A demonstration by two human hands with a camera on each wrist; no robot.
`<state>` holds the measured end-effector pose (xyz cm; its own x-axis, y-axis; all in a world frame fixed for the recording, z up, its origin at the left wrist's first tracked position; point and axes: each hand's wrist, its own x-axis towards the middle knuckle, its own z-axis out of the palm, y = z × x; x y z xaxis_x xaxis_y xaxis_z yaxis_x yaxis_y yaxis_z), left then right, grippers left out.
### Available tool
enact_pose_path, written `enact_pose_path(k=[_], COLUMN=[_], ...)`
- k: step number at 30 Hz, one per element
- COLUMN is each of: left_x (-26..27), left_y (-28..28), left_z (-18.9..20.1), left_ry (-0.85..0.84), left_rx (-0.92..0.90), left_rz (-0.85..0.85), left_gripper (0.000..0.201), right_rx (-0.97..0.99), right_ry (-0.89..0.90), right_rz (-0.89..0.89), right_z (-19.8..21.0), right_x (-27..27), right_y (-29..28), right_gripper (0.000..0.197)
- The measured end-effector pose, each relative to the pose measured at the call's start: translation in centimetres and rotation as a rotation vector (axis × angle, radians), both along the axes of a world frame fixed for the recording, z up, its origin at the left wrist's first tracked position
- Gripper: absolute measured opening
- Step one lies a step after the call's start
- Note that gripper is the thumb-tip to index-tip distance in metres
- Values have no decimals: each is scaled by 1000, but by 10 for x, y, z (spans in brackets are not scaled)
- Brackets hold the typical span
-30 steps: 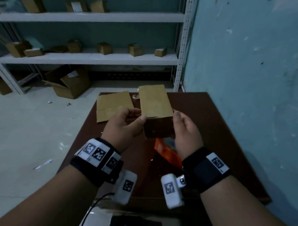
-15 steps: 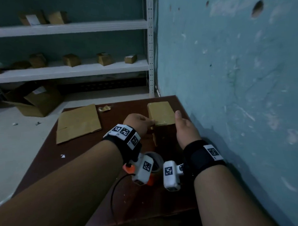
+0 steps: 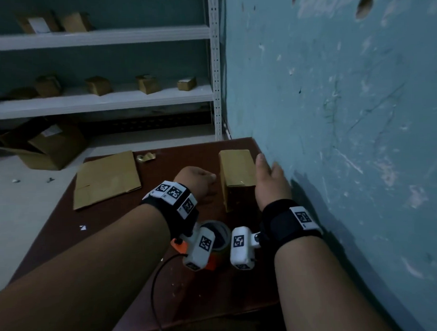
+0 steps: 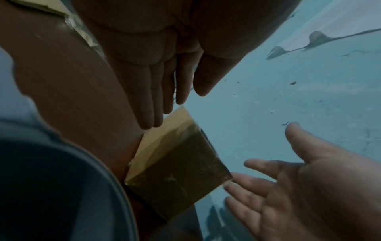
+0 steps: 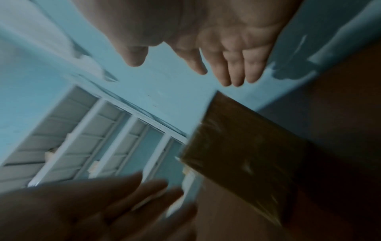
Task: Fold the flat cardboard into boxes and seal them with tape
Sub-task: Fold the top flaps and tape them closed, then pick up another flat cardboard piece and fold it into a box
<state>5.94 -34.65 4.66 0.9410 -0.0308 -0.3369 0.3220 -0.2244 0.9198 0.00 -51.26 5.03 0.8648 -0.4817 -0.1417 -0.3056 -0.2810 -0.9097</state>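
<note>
A folded brown cardboard box (image 3: 237, 172) with glossy tape on it stands on the dark table (image 3: 111, 233), close to the blue wall. My left hand (image 3: 200, 178) is just left of it with straight fingers (image 4: 152, 97). My right hand (image 3: 269, 167) is on its right side, between box and wall, with spread fingers (image 5: 233, 70). Neither hand grips the box (image 4: 177, 166); whether fingertips still touch it is unclear. A flat cardboard sheet (image 3: 106, 179) lies at the table's far left. A tape roll (image 3: 218, 236) on an orange dispenser (image 3: 179, 246) sits under my wrists.
The blue wall (image 3: 347, 111) runs along the table's right edge, tight against my right hand. A crumpled tape scrap (image 3: 145, 157) lies at the far edge. Beyond stand white shelves (image 3: 98, 101) with several small boxes, and an open carton (image 3: 46, 149) on the floor.
The box was held up between both hands in front of me; it has moved right and down onto the table by the wall, and both hands have let go and opened.
</note>
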Motion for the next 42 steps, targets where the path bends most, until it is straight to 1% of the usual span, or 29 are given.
enact_pose_path(k=[3, 5, 7, 10, 12, 14, 17, 19, 21, 22, 23, 26, 28, 29, 30, 31, 32, 33, 34, 35, 36, 38, 40, 42], left_x=[-4, -8, -11, -18, -23, -26, -31, -31, -29, -26, -23, -7, 6, 14, 23, 25, 28, 36, 42, 50, 56, 64, 70, 72], left_y=[27, 53, 79, 124, 154, 188, 234, 262, 283, 292, 300, 317, 323, 325, 329, 329, 329, 331, 335, 338, 341, 343, 345, 347], left_z=[5, 9, 13, 16, 16, 11, 2, -3, -6, -7, -7, -13, -19, -23, -26, -27, -29, -35, -42, -43, -45, -49, -53, -59], left_ry=[-71, -100, -105, -106, -106, -114, -108, -96, -72, -62, -43, 0, 0, 28, 27, -8, -3, 5, 47, 108, 94, 124, 176, 166], left_rx=[52, 62, 64, 86, 106, 162, 226, 232, 275, 281, 287, 256, 244, 234, 223, 297, 391, 393, 301, 192, 158, 117, 114, 92], left_rz=[26, 66, 108, 178, 227, 284, 362, 404, 424, 432, 445, 484, 493, 509, 535, 521, 465, 439, 461, 479, 477, 505, 493, 459], left_gripper=[17, 18, 16, 11, 8, 13, 21, 24, 22, 22, 24, 34, 42, 45, 50, 56, 61, 65, 65, 58, 52, 48, 45, 43], right_rx=[-91, -114, -111, -66, -13, 34, 91, 112, 137, 159, 173, 138, 114, 115, 120, 124, 117, 97, 74, 62, 58, 43, 57, 103], right_ry=[-219, -296, -327, -307, -272, -240, -194, -145, -88, -67, -46, 34, 134, 192, 239, 274, 293, 299, 299, 308, 324, 346, 349, 340], right_rz=[-61, -15, 48, 160, 252, 338, 411, 442, 472, 489, 505, 510, 486, 464, 429, 393, 371, 363, 357, 349, 342, 331, 314, 292], right_z=[10, 17, 20, 23, 23, 20, 13, 10, 6, 5, 4, 6, 5, 3, 1, -2, -2, -2, -3, -5, -7, -16, -26, -32], right_x=[-1, 1, 3, 3, -1, -4, -9, -9, -4, 1, 8, 42, 72, 87, 101, 112, 120, 128, 134, 140, 145, 155, 163, 167], right_y=[12, 32, 55, 98, 127, 156, 191, 211, 226, 233, 241, 262, 274, 279, 284, 287, 289, 292, 294, 295, 297, 300, 304, 309], right_gripper=[80, 81, 81, 66, 59, 57, 54, 46, 32, 31, 35, 62, 79, 82, 83, 84, 86, 87, 88, 90, 92, 94, 92, 80])
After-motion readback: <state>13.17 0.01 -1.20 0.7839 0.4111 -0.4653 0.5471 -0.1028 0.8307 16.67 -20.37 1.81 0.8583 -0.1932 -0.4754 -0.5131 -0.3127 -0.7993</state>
